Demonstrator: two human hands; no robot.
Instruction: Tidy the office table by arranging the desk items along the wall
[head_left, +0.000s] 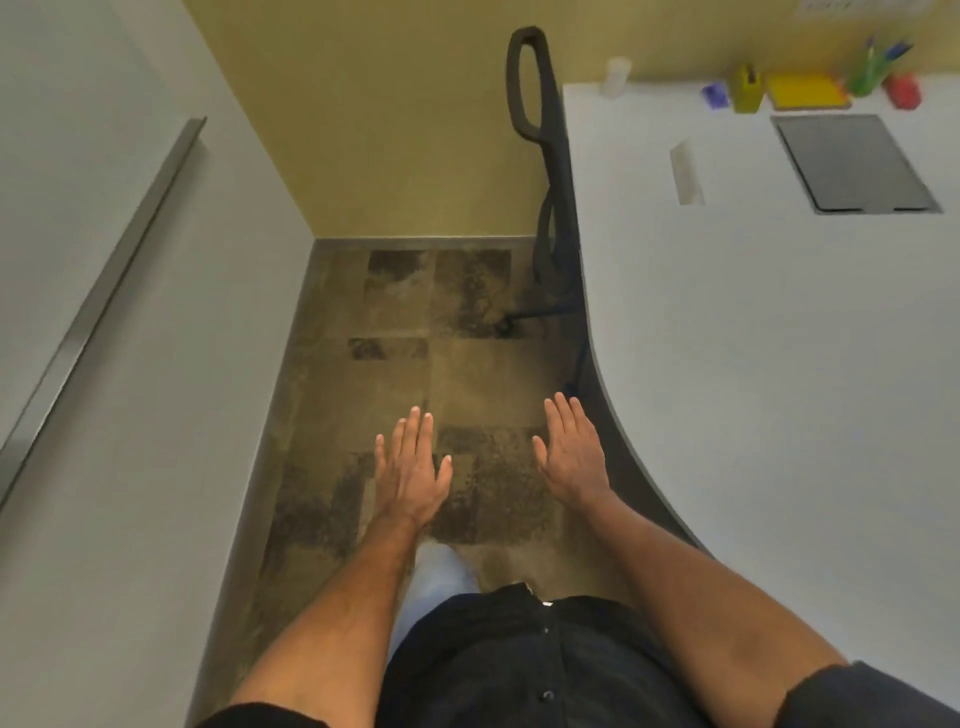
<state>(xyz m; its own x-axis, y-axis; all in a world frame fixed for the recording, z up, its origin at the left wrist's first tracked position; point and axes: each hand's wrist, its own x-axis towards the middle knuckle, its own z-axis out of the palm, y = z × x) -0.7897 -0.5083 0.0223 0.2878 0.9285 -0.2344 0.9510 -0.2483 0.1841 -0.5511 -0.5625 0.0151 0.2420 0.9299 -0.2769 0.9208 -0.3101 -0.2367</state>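
Note:
A white office table (753, 338) fills the right side. Along the yellow wall at its far edge stand a small purple item (716, 96), a yellow-green tape dispenser (747, 88), a yellow notepad (806, 91), a green pen cup (866, 73) with pens and a red item (904, 91). A white cylinder (617, 75) stands at the far left corner. My left hand (413, 467) and my right hand (571, 452) hover flat over the floor, palms down, fingers apart, holding nothing, left of the table's curved edge.
A dark grey panel (857, 163) and a small white slot (687, 174) lie in the tabletop. A dark office chair (540, 130) is tucked against the table's left side. Brown carpet floor (441, 374) runs ahead; a white wall with a metal rail (104, 249) is on the left.

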